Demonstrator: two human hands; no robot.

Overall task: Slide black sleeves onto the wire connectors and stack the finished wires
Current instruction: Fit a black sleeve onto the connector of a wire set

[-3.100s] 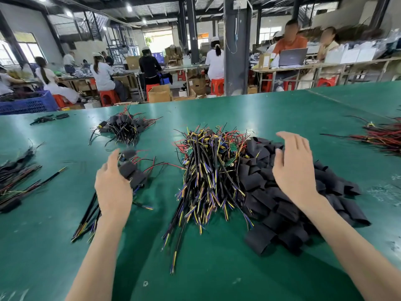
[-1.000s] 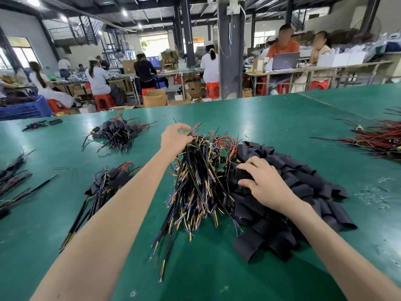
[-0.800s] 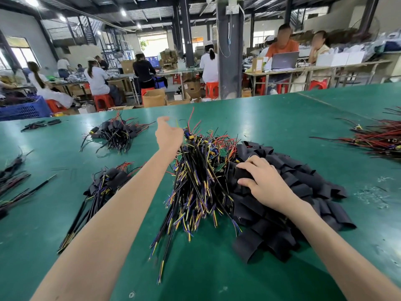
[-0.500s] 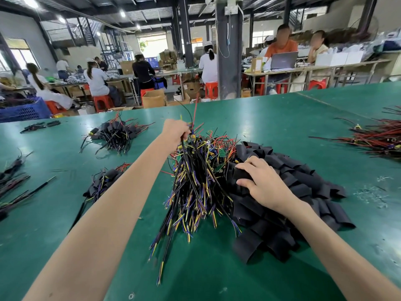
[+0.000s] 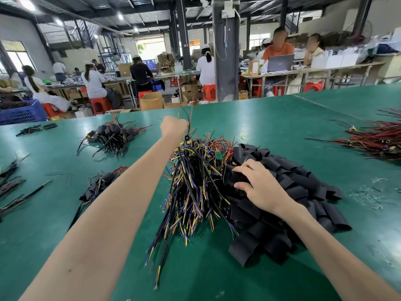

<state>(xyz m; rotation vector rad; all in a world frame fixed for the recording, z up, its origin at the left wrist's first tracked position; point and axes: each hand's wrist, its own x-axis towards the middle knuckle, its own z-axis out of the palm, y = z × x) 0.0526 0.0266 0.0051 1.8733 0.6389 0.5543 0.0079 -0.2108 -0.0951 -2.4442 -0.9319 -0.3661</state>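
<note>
At far end of the centre wire pile (image 5: 195,187): left hand (image 5: 173,127) closed in a fist, gripping a few wire ends (image 5: 189,119) lifted clear of the heap. Right hand (image 5: 262,190) lies on the black sleeve pile (image 5: 303,192), thumb and forefinger half-bent, pinching one sleeve (image 5: 237,178). Count on green table (image 5: 282,127): one loose wire pile, one sleeve pile, two sleeved stacks at left, far stack (image 5: 112,135) and near stack (image 5: 97,185).
</note>
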